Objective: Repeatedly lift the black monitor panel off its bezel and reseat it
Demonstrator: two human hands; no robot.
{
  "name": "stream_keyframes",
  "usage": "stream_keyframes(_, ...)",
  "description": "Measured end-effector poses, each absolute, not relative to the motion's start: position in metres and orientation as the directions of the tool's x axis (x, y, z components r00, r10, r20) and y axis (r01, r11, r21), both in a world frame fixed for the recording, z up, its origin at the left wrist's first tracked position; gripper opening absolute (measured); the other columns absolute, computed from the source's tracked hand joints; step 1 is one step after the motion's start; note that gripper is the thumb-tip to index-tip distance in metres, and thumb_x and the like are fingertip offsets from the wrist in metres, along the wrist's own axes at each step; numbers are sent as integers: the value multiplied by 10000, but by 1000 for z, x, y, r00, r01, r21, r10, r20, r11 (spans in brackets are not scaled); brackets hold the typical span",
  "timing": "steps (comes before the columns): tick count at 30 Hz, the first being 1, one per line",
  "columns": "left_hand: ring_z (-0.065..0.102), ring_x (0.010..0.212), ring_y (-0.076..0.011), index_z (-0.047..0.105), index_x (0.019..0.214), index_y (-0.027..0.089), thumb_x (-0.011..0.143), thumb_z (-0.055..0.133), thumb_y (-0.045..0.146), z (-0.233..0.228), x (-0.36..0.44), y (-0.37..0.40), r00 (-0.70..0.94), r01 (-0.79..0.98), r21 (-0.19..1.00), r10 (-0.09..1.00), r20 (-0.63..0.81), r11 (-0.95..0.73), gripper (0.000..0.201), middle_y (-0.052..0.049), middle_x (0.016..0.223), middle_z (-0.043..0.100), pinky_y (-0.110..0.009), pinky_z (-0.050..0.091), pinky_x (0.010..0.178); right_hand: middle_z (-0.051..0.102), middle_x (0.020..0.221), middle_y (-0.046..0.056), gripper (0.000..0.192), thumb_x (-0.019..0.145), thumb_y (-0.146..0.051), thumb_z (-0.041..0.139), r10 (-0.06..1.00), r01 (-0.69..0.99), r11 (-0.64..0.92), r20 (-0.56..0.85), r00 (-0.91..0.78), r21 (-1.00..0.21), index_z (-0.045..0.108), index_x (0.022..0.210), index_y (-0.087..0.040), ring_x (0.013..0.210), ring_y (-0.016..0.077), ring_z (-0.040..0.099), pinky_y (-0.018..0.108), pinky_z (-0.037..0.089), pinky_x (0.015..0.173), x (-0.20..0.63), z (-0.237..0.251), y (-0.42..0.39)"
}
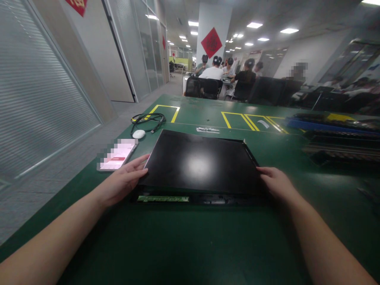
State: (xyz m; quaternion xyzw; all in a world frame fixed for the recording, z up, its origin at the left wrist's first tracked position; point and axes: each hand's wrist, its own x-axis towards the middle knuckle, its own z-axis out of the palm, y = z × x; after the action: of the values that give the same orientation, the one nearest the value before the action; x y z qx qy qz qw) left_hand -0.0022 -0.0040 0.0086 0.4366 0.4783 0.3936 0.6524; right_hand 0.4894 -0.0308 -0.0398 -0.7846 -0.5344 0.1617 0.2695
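A flat black panel lies on the green table, straight in front of the person, its glossy top catching a patch of light. Along the panel's near edge a strip of green circuit board shows underneath. The left hand rests at the panel's left near corner, fingers spread flat and touching the edge; whether it actually grips the edge cannot be told. The right hand lies against the panel's right near corner, fingers loosely apart and laid along the side, not clamped on anything visible.

Just left of the panel, near the left hand, lies a phone with its screen lit. Beyond the phone, off the panel's far left corner, sit a white mouse and a coiled black cable. To the right of the panel, well apart, are stacked dark trays. Far behind the panel, people sit around another table
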Motion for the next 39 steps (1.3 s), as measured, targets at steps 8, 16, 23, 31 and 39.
stream_keyframes(8,528,1329,-303,577,1387,285,766,782,279,5,-3,-4,229,-84,963,946,-230,255,653,-53,1461,577,-334,496,1042,767,1025,83,434,721,-239,565,923,715,-287,15,384,-637,755,1109,-200,879,248,709,353,524,801,490,-40,-31)
stream_keyframes(16,304,1466,-324,728,1186,312,677,846,301,2,-3,-1,87,14,996,992,-90,89,522,-10,1595,391,-381,297,1182,764,1004,87,420,710,-230,582,920,696,-286,13,391,-658,767,1086,-208,865,255,709,351,533,768,487,-39,-32)
stream_keyframes(23,298,1462,-352,756,1135,309,635,862,355,-11,-10,5,74,193,981,997,-17,2,513,-34,1619,350,-421,276,1188,765,931,79,405,695,-206,608,918,702,-309,-8,397,-641,775,1063,-200,799,229,700,315,529,721,490,-37,-30)
stream_keyframes(31,320,1459,-345,727,1140,233,583,841,394,-19,-7,10,110,284,959,994,-17,-15,591,-92,1629,322,-437,283,1184,755,854,85,445,733,-197,586,916,703,-329,-31,401,-630,744,1147,-158,728,199,680,300,514,687,494,-39,-29)
stream_keyframes(39,328,1449,-380,712,1128,209,582,796,402,-21,-5,12,84,366,930,996,-3,-28,585,-109,1640,283,-468,287,1178,764,915,98,429,733,-171,587,904,715,-347,-14,427,-607,752,1129,-153,767,210,689,310,512,712,489,-35,-27)
